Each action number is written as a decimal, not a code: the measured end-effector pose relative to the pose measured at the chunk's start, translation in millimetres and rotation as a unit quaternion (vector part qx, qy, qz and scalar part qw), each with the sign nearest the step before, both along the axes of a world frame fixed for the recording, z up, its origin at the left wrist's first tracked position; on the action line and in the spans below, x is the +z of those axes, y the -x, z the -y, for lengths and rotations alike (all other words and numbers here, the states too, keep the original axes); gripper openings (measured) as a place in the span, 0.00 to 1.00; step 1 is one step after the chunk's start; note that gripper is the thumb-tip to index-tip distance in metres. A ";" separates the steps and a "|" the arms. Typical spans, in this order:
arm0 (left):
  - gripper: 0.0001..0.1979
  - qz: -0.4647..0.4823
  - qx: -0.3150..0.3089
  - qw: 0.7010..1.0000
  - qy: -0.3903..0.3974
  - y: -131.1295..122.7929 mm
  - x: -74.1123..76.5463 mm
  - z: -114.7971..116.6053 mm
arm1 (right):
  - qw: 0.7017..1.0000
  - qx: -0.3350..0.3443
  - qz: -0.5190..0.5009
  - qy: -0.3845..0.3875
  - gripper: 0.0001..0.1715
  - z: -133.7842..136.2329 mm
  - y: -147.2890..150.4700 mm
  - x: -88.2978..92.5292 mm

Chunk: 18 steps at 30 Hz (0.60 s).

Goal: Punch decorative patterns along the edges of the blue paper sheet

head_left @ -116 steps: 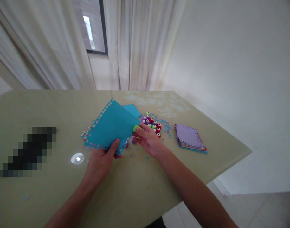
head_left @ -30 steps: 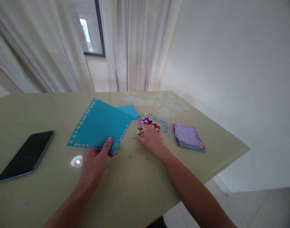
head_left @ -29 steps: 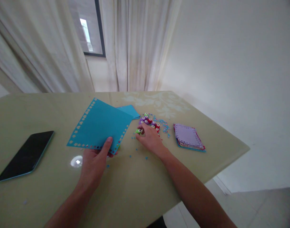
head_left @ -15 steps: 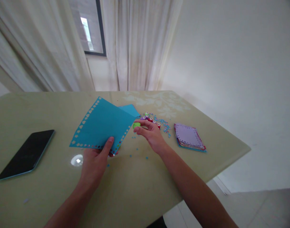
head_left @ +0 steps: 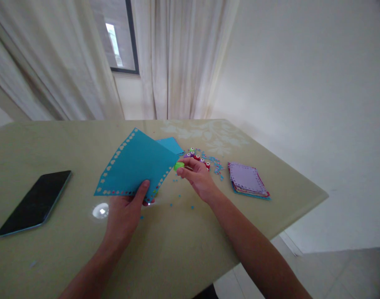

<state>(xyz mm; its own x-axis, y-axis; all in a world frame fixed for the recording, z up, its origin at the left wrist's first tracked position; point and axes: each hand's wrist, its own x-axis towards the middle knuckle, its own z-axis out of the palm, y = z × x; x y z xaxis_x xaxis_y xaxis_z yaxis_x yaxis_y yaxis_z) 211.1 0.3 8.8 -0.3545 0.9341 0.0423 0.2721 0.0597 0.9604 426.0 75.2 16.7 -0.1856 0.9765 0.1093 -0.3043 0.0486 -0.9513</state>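
Note:
My left hand (head_left: 130, 203) grips a blue sheet of paper (head_left: 136, 164) by its lower edge, thumb on top and fingers beneath. Small shaped holes run along the sheet's left, bottom and lower right edges. Between the thumb and fingers of my right hand (head_left: 197, 176) is a small green craft punch (head_left: 178, 166), at the sheet's right corner. Whether the paper sits in its slot is too small to tell. Just beyond that hand stand several more small craft punches (head_left: 197, 157) in purple, red and green.
Blue and pink paper bits (head_left: 216, 162) lie scattered by the punches. A stack of punched paper squares (head_left: 247, 179) sits to the right, another blue sheet (head_left: 171, 144) behind. On the left lies a dark tablet (head_left: 37, 201). The table's right edge (head_left: 297, 216) is near the wall.
The blue sheet has shifted slightly to the right and tilted a little. The green punch has turned in my right hand, close to the sheet's corner. My left hand has hardly moved.

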 end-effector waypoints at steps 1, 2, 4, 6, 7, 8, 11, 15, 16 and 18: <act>0.23 -0.001 0.001 1.000 0.002 -0.3 0.5 0.0 | 1.000 0.001 0.001 0.002 0.25 0.3 0.1 0.0; 0.23 -0.002 0.001 1.000 0.003 -0.5 0.7 0.0 | 1.000 0.002 0.002 0.004 0.25 0.4 0.1 -0.1; 0.24 -0.002 -0.006 1.000 0.005 -0.5 0.3 -0.1 | 1.000 0.002 0.004 0.009 0.26 0.4 -0.1 -0.7; 0.24 -0.005 -0.015 1.000 0.002 -0.1 -0.5 -0.2 | 1.000 0.001 0.007 0.014 0.27 -0.2 -0.5 -1.5; 0.24 -0.008 -0.016 1.000 -0.002 0.2 -0.8 -0.2 | 1.000 0.000 0.009 0.016 0.28 -0.5 -0.7 -2.0; 0.24 -0.016 -0.016 1.000 -0.007 0.3 -0.9 -0.1 | 1.000 -0.001 0.010 0.017 0.28 -0.9 -0.9 -2.4; 0.24 -0.029 -0.014 0.999 -0.020 -0.3 -0.5 0.2 | 1.000 0.003 0.017 0.015 0.27 -1.3 -0.6 -3.2; 0.25 -0.011 -0.020 1.000 -0.015 -2.4 1.1 0.6 | 0.999 0.018 0.025 0.009 0.26 0.0 0.8 -2.4; 0.25 -0.007 -0.024 1.000 -0.014 -2.9 1.7 0.6 | 1.000 0.017 0.021 0.007 0.25 0.5 1.1 -1.8; 0.24 0.000 -0.035 0.999 -0.015 -3.7 3.5 0.8 | 1.000 0.011 0.001 0.008 0.25 1.3 1.4 -0.3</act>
